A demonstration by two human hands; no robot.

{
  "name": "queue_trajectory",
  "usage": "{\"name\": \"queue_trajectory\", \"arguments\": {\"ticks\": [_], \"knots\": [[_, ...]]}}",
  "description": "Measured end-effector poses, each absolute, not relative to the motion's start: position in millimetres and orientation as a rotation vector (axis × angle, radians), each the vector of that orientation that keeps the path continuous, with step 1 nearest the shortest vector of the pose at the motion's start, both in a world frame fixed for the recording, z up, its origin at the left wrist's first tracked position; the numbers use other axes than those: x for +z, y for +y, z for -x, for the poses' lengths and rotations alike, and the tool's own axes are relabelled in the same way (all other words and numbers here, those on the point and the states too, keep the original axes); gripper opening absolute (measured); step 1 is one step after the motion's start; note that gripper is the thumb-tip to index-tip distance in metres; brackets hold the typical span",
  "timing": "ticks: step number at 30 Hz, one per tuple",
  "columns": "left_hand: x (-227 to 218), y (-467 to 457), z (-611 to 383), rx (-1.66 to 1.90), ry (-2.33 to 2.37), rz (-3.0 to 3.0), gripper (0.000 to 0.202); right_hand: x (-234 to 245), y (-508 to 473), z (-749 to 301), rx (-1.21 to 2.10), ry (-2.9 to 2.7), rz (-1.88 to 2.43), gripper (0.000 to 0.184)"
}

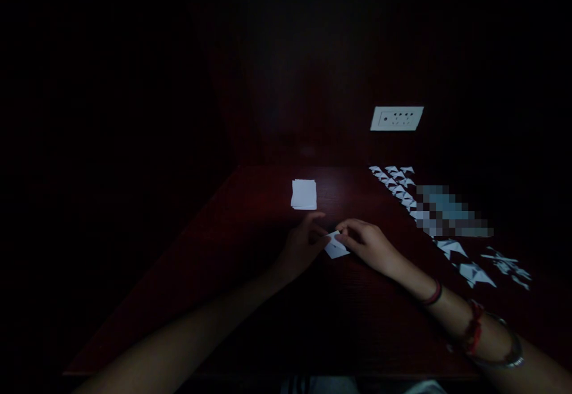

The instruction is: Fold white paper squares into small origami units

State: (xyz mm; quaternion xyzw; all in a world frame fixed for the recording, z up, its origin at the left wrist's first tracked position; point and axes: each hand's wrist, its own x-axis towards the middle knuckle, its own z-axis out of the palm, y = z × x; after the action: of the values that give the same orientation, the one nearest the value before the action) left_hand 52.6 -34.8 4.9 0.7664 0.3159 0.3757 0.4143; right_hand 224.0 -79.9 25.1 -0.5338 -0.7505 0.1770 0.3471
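A small folded piece of white paper (336, 250) is between my two hands, low over the dark red table (250, 221). My left hand (304, 242) has its thumb on the paper's left edge, with the index finger curved above it. The fingers of my right hand (364, 241) pinch the paper's upper right edge, thumb on top. Part of the paper is hidden under the fingertips. Beyond my left hand lies a stack of square white paper sheets (304, 195).
Folded white paper pieces (402, 194) run in rows along the table's right side, with two larger-looking ones (476, 275) nearer me. Thin white paper scraps (509, 266) lie at the far right. A blurred-out patch covers something beside the rows. A wall socket (397, 118) sits above the table's back edge.
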Motion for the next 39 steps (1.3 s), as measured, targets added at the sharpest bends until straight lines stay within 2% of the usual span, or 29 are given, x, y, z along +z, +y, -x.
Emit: {"name": "queue_trajectory", "arguments": {"ticks": [4, 7, 13, 19, 25, 29, 33, 39], "knots": [[4.3, -31.6, -50.8, 0.929, 0.821, -2.062, 0.047, 22.2, -78.4, -227.9, 0.607, -1.909, 1.395, 0.023], [2.0, -28.2, -50.6, 0.896, 0.79, -2.204, 0.046, 18.8, -76.2, -230.3, 0.644, -1.913, 1.403, 0.023], [0.6, -23.9, -51.7, 0.878, 0.796, -2.373, 0.028, 14.0, -74.5, -231.0, 0.855, -1.857, 1.398, 0.032], [5.5, -29.0, -53.0, 0.813, 0.761, -2.541, 0.006, 8.3, -72.5, -231.3, 0.997, -1.743, 1.415, 0.018], [20.4, -40.6, -49.5, 0.637, 0.661, -2.788, 0.013, 5.8, -72.7, -233.1, 0.906, -1.869, 1.435, 0.023], [27.6, -52.9, -45.8, 0.594, 0.762, -2.976, 0.023, 7.0, -73.2, -233.4, 0.887, -1.91, 1.444, 0.025], [16.6, -63.8, -44.3, 0.413, 0.706, -3.044, 0.023, 9.1, -73.4, -233.5, 0.841, -1.95, 1.455, 0.026], [7.0, -69.4, -42.8, 0.476, 0.827, -3.007, 0.024, 18.1, -74.8, -236.3, 0.804, -2.12, 1.371, 0.033]]}}
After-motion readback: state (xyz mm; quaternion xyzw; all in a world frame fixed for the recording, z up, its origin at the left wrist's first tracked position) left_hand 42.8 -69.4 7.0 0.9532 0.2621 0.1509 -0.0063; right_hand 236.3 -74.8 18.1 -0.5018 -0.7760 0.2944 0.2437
